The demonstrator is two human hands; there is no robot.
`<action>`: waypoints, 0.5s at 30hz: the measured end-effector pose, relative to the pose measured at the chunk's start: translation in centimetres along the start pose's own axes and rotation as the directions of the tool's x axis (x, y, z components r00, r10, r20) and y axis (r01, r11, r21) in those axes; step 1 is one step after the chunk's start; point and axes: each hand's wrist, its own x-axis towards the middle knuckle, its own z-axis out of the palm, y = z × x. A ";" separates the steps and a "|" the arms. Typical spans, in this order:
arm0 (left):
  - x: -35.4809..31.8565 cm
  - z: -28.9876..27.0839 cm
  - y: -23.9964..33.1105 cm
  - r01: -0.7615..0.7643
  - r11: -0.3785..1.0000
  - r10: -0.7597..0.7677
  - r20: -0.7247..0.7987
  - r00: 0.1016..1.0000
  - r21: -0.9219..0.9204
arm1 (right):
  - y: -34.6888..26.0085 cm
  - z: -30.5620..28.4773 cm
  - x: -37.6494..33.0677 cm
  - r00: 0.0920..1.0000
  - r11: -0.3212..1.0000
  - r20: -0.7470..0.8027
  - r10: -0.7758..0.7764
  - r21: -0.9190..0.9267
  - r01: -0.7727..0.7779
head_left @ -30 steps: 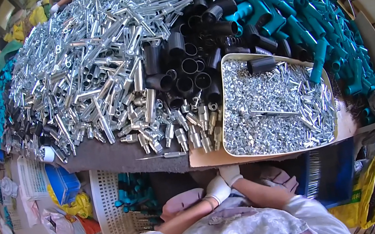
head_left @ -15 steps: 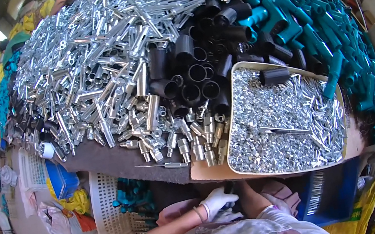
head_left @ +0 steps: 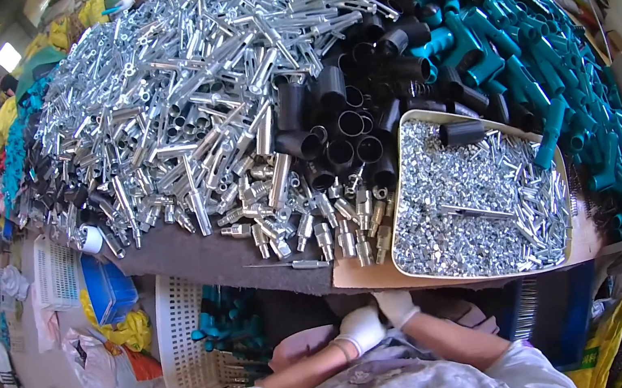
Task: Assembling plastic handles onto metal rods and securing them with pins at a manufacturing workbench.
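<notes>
My left hand [head_left: 363, 329], in a white glove, is curled closed in front of my body, just below the table's front edge. Close beside it, the white-gloved right hand [head_left: 397, 305] also looks closed, fingers turned in toward the left one. Whatever the two hands grip is hidden by the gloves and the shadow under the edge. Above them on the table lie shiny metal fittings [head_left: 325, 241] and a thin-bladed tool with a metal handle [head_left: 308, 264]. To their right stands a cream tray [head_left: 397, 249] full of small metal pieces and pins, with one black sleeve [head_left: 462, 132] on top.
Piles of silver metal tubes [head_left: 185, 83], black sleeves [head_left: 336, 120] and teal plastic handles [head_left: 528, 67] cover the table. A white basket [head_left: 179, 331] with teal parts stands below left; a blue bin [head_left: 549, 310] sits below right. Across the table is another person's gloved hand [head_left: 121, 5].
My right hand has turned, so its gloved back now shows beside the left. The left hand has moved slightly up and is more curled. The whole view has shifted a little.
</notes>
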 end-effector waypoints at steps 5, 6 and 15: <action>1.5 1.3 0.1 0.069 0.997 -0.071 -0.044 0.997 -0.040 | 2.2 4.3 1.6 0.928 0.992 -0.371 -0.041 -0.129 -0.008; 1.5 1.1 -0.2 0.074 0.996 -0.076 -0.024 0.997 -0.052 | 2.1 3.5 1.2 0.964 0.989 -0.264 -0.044 -0.150 0.004; 0.4 1.6 1.2 0.022 0.978 -0.066 -0.205 0.977 -0.208 | 2.4 4.0 1.3 0.944 0.990 -0.297 0.141 0.043 -0.135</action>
